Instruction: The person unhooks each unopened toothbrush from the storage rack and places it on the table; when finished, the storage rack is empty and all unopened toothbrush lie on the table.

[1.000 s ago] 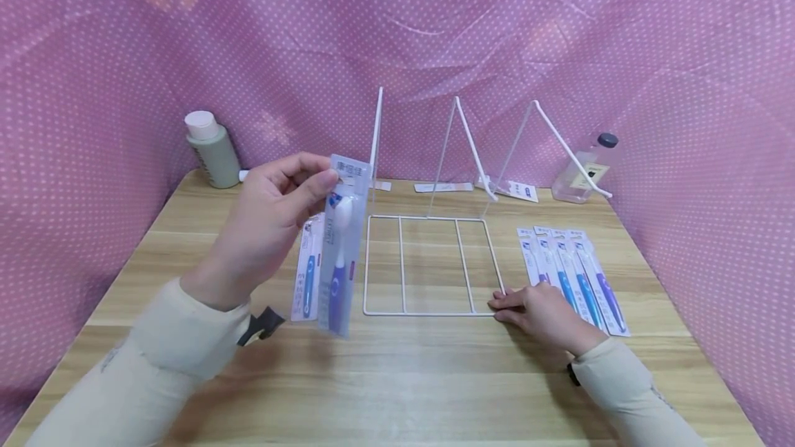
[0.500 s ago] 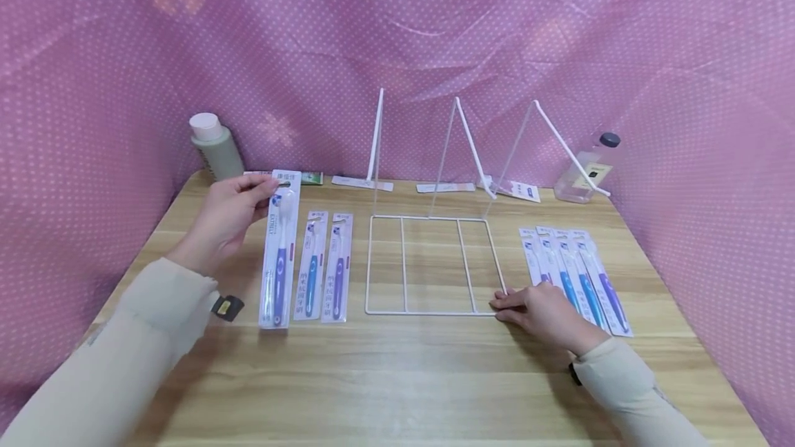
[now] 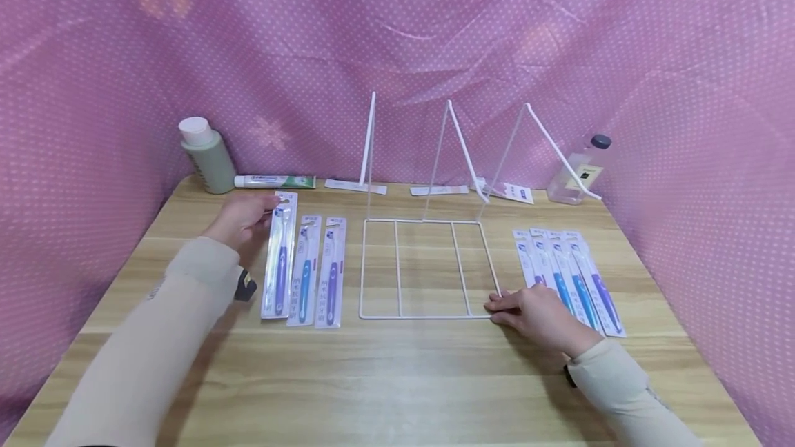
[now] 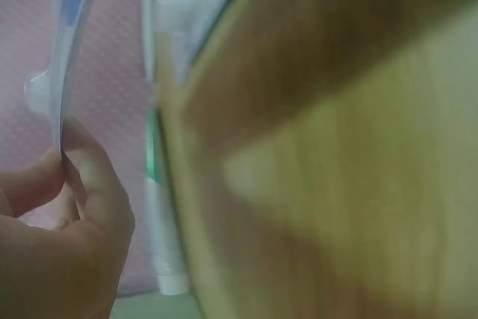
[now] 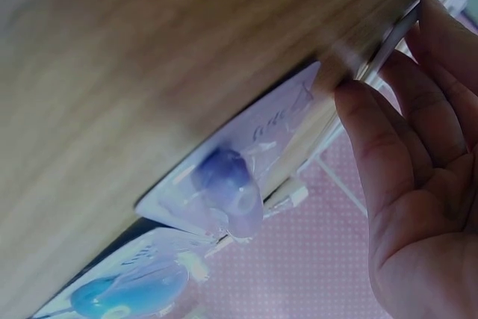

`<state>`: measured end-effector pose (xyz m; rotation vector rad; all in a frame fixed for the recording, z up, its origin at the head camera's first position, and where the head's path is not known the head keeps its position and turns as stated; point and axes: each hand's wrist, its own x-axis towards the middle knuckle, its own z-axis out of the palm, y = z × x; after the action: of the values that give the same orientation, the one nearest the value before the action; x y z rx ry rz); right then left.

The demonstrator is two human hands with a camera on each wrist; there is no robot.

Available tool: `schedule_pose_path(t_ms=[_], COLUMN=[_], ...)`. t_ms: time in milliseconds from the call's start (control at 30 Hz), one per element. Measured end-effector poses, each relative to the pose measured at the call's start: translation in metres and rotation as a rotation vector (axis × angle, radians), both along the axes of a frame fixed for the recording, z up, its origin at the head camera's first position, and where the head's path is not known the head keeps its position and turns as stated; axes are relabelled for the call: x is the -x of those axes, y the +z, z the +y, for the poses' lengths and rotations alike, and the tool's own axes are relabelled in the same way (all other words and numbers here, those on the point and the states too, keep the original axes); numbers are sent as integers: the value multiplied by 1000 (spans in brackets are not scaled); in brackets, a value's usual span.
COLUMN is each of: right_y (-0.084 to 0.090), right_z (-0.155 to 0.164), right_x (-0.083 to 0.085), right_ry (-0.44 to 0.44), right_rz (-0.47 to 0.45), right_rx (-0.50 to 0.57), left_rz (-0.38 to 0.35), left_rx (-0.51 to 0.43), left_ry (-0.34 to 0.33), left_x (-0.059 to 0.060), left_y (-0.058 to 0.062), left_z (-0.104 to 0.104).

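Observation:
My left hand pinches the upper end of a packaged toothbrush with a purple handle, low over the table at the left end of a row. In the left wrist view, thumb and fingers grip the edge of its card. Beside it lie a blue packaged toothbrush and another purple one. With its fingertips, my right hand holds the front right corner of a white wire rack, whose base is flat on the table and whose bent wires stand up behind.
Several packaged toothbrushes lie overlapping right of the rack. Along the back are a green bottle, a toothpaste tube, flat white packets and a clear bottle. Pink dotted cloth surrounds the table.
My left hand has carried the purple toothbrush pack leftward, away from the rack, and lowered it beside the two other packs. My right hand has stayed at the rack's corner.

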<state>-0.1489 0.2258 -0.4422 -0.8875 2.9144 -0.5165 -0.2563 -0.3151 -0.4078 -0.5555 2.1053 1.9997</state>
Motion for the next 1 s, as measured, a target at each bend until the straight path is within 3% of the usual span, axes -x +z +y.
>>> schedule_pose_path(t_ms=[533,833,1000], right_y=[1,2,2], right_z=[0,1,0], right_x=[1,1,1], right_ry=[-23,-22,-21], right_rz=[-59,-59,-53], right_rx=[7,5,0], left_rz=[-157,-259,-239], left_rx=[145,282,343], left_ry=[46,64,82], left_x=[16,25,20], left_y=[-32,-35,-33], left_z=[3,9,11])
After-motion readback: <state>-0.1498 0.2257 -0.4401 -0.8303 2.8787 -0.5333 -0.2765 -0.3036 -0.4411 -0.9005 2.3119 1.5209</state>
